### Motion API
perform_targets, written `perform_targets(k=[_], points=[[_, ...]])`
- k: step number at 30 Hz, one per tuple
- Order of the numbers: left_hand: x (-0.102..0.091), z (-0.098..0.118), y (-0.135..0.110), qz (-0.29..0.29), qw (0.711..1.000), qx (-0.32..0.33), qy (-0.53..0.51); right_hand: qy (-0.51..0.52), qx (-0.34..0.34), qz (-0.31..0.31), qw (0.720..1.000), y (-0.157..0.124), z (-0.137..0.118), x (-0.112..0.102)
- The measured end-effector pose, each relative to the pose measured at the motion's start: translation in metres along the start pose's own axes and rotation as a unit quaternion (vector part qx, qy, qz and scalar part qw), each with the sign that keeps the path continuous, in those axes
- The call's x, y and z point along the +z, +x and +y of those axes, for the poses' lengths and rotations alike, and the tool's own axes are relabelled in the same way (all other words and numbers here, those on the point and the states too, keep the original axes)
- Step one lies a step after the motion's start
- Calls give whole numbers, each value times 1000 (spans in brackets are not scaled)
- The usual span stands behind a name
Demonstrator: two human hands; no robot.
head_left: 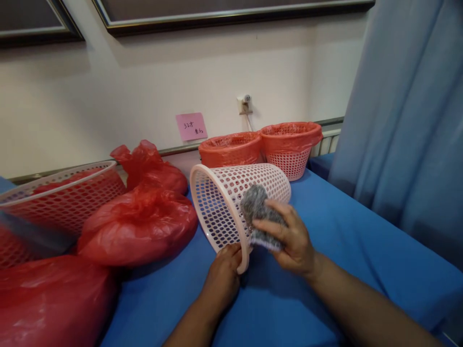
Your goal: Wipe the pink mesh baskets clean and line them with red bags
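A pale pink perforated basket lies on its side on the blue tabletop, its open mouth facing left toward me. My left hand grips the lower rim of that basket, fingers curled over the edge. My right hand is closed round a grey cloth and presses it against the basket's outer wall.
Two filled red plastic bags lie to the left, another red bag at the lower left. A large basket stands far left. Two red-lined baskets stand by the wall. A blue curtain hangs right.
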State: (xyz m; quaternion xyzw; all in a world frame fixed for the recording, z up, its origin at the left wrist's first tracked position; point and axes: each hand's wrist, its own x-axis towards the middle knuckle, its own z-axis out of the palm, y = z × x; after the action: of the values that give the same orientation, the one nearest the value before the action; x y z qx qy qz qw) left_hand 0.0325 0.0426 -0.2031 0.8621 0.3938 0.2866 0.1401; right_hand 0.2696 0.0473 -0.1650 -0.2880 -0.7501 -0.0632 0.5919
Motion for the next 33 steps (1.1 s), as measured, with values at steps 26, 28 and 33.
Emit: perform_targets(k=[26,28,33], points=[[-6,15,1,10,998,-34,-51,35,-95,-18,995,-8,-28,12],[-6,12,1,12,998,-40,-42,3,-26,7,1000,-8,-8,11],[-3,3,-1,-22,999,-47,-15,-112,315,136,932,-9,88,-4]])
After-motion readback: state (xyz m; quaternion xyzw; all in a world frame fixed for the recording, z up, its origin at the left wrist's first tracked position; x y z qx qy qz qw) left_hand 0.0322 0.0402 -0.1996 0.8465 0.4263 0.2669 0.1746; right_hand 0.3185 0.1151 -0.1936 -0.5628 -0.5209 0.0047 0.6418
